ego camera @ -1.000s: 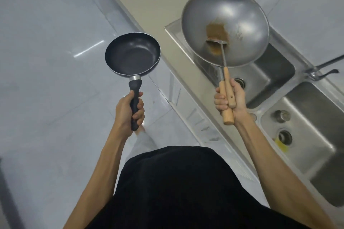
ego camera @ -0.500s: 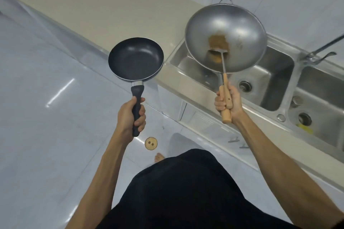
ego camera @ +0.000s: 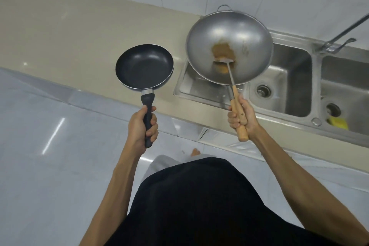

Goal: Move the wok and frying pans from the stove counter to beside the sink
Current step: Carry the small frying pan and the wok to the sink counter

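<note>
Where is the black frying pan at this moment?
In the head view, the black frying pan is held in the left hand, above the beige counter, left of the wok.

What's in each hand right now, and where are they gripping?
Left hand holds the frying pan by its black handle. Right hand grips the wok and spatula together by their wooden handles.

No readable text, label, brand or number showed anywhere; only a faint, illegible mark sat on the wok's (ego camera: 229, 46) inner wall at 3 o'clock
</note>
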The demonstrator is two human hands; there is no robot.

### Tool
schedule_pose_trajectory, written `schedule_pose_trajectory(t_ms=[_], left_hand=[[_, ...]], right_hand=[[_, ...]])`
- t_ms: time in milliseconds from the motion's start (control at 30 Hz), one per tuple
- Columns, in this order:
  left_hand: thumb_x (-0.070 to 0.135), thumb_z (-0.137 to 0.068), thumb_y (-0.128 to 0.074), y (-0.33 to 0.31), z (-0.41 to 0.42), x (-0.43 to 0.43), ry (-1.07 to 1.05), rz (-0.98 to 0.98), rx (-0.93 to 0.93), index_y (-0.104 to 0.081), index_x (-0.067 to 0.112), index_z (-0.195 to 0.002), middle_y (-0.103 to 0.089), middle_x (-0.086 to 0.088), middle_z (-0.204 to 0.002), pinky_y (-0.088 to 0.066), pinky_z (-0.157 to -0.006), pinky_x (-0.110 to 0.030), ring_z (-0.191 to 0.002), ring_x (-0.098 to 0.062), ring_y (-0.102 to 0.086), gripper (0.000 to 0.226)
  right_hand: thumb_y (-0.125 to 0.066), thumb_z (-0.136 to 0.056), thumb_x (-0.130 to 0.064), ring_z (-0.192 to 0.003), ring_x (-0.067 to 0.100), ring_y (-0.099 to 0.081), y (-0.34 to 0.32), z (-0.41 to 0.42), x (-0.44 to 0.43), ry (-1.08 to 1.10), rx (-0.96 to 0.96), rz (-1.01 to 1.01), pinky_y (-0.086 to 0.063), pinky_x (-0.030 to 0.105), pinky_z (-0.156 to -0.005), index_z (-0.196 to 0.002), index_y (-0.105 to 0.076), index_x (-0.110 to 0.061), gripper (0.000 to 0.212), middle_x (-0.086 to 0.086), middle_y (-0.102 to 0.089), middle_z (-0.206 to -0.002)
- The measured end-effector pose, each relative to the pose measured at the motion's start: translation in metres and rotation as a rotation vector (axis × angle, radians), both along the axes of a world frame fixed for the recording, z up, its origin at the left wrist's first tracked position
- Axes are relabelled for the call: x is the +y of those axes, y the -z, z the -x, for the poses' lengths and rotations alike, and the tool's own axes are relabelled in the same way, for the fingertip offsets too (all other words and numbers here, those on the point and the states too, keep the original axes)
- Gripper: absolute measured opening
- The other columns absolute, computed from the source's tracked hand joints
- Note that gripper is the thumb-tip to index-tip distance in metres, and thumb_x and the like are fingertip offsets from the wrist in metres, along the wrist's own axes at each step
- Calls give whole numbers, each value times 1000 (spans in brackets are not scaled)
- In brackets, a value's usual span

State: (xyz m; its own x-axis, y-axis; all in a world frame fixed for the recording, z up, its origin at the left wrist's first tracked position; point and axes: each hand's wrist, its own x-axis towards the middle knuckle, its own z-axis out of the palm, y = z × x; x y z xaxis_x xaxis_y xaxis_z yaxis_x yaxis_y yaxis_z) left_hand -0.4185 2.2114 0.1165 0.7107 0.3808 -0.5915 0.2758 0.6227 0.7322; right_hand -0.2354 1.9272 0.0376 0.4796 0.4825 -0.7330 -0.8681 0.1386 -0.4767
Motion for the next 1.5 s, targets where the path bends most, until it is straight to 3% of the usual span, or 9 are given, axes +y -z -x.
schedule_pose_trajectory(t_ms=[233, 600, 800, 1033, 1300, 1500], left_hand=[[34, -105, -38, 12, -38, 49, 122, 20, 13, -56, 10, -105, -45, 2, -57, -28, -29, -17, -31, -8, -29, 31], [40, -104, -41, 40, -136, 154, 386, -339, 83, -60, 9, -101, -46, 2, -53, -35, -34, -25, -34, -13, -37, 37], [37, -105, -42, 66, -173, 169, 483, -387, 111, -56, 8, -96, -45, 1, -50, -35, -33, -22, -32, -13, -38, 34], [42, -103, -48, 81, -212, 202, 559, -436, 99, -58, 9, -94, -47, 4, -45, -34, -33, -21, -32, -14, -41, 36], [43, -102, -49, 96, -232, 205, 589, -481, 78, -59, 13, -92, -50, 3, -45, -34, -35, -22, -32, -15, -41, 33], [41, -101, -52, 99, -249, 210, 567, -474, 118, -57, 13, -90, -50, 4, -44, -34, -36, -22, -33, -13, -41, 31]], right_hand=[[-45, -95, -60, -33, 8, -41, 10, 6, 23, 72, 61, 11, -31, 14, -31, -77, -49, -15, 49, -3, -47, -48], [-48, -93, -62, -35, 8, -43, 6, -2, 87, 233, 49, 0, -33, 15, -33, -76, -53, -13, 52, -1, -50, -50], [-54, -90, -63, -38, 8, -43, 20, 15, 95, 309, 45, -9, -34, 17, -36, -82, -56, -13, 51, -1, -49, -55], [-74, -78, -61, -51, 15, -49, 12, 8, 126, 173, -23, 180, -45, 27, -50, -96, -62, -12, 54, 4, -54, -69], [-77, -84, -34, -54, 12, -47, 9, -2, 131, 89, -20, 399, -46, 27, -51, -111, -56, -12, 41, 1, -54, -69], [-67, -87, -13, -58, 20, -55, 9, -16, 139, 20, -59, 640, -54, 35, -59, -102, -56, -5, 20, 8, -57, -74]])
